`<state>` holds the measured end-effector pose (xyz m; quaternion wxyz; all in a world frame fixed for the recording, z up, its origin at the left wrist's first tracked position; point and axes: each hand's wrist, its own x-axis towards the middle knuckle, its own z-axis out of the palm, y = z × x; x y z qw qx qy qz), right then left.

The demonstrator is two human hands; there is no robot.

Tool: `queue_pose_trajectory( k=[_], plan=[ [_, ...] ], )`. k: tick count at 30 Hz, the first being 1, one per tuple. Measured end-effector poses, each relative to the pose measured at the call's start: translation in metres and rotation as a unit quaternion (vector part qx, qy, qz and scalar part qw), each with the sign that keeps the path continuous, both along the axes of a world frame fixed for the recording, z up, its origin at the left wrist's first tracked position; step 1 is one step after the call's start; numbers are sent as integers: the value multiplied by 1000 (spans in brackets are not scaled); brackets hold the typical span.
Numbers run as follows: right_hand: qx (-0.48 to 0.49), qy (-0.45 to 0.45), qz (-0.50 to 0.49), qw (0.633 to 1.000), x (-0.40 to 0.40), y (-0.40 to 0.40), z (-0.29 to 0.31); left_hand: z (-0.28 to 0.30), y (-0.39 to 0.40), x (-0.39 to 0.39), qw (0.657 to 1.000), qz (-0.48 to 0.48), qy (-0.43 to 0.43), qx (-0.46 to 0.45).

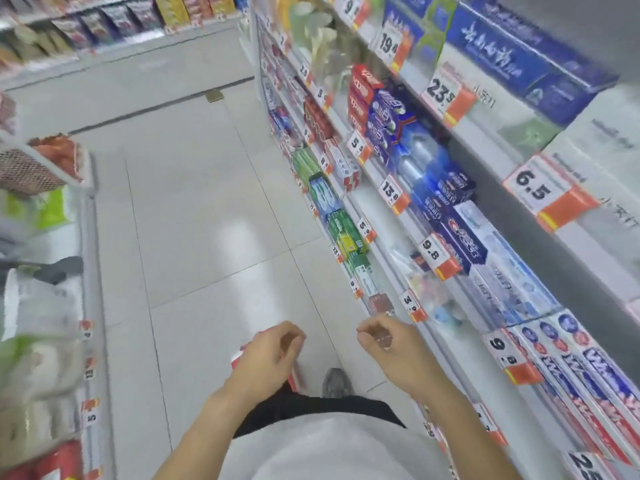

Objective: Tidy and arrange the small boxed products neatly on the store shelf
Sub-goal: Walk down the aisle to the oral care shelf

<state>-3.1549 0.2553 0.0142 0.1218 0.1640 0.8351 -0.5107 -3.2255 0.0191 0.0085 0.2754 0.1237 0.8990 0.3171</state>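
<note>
My left hand [268,355] is low in the aisle with its fingers curled over a red and white small box [238,357], most of which is hidden under the hand. My right hand [386,346] hovers beside the edge of the lower shelf [388,271] on the right, fingers loosely curled, with nothing visible in it. Rows of toothpaste boxes fill that shelving: blue boxes [450,216], green boxes [341,230] lower down, and red, white and blue boxes [568,362] close to me. The picture is blurred by motion.
Orange and white price tags [393,197] line the shelf edges. A second shelving unit with bagged goods [41,306] stands on the left. The tiled floor [194,220] runs between them, and my shoe [334,382] shows below my hands.
</note>
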Motion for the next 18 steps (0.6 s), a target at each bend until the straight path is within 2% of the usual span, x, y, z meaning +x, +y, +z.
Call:
queue_pose_trajectory(
  k=[5,8,11,15,18],
  plan=[
    [-14,19,-45,999,-87,19,-3,4,34,-106,997,-65,34,-13],
    [-6,14,-79,997,-122,24,-15,-5,58,-168,994,-103,12,20],
    [-8,0,-154,988,-159,28,-31,-21,87,-235,983,-179,-10,42],
    [5,12,-315,949,-200,24,-57,-46,132,-313,938,-341,-28,62],
    [5,24,-412,911,-217,21,-80,-80,171,-348,901,-422,-50,86]
  ],
)
